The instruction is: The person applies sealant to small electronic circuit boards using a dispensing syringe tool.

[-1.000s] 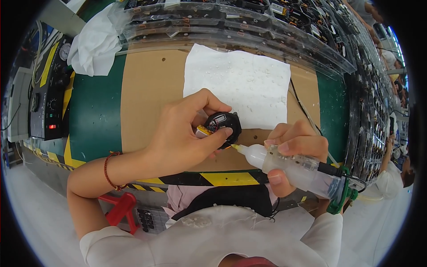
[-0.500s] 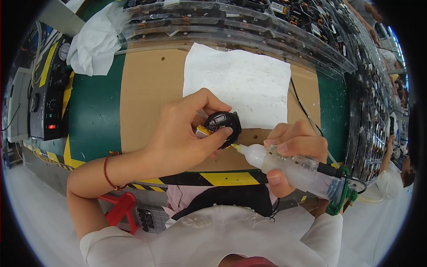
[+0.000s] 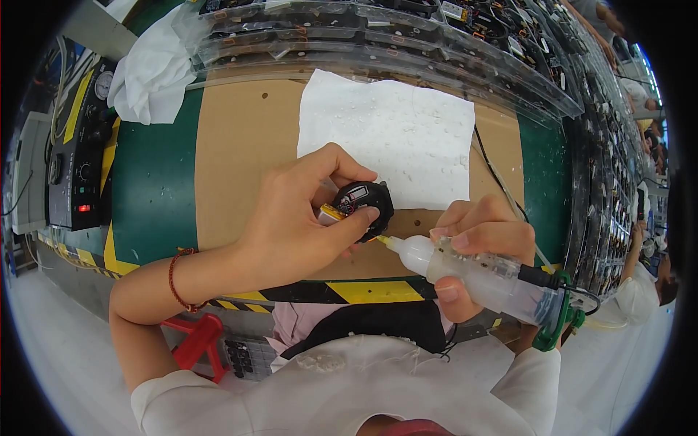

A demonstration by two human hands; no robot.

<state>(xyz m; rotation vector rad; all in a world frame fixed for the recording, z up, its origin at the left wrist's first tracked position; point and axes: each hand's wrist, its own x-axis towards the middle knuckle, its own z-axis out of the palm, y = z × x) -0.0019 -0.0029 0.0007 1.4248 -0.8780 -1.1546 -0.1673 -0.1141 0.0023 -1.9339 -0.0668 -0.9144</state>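
Between the thumb and fingers of my left hand [image 3: 298, 211] is a round black watch case [image 3: 374, 198], its inner parts showing. A small silver battery with yellow tape [image 3: 331, 214] sticks out at its left side, close to my palm. My right hand [image 3: 487, 236] grips a clear glue syringe [image 3: 476, 280] with whitish contents and a green cap at its back end. The syringe's yellowish tip [image 3: 385, 240] is at the lower edge of the case; whether it touches I cannot tell. Some of my left fingers are hidden behind the case.
A white sheet with clear blobs [image 3: 392, 138] lies on brown board [image 3: 233, 160]. Clear trays of parts [image 3: 407, 43] are stacked at the back and more line the right. A black dispenser box with a gauge [image 3: 80, 152] and crumpled white cloth [image 3: 154, 76] are at left.
Almost nothing differs. The watch case and the syringe tip have shifted very slightly left, and both hands keep their grip.
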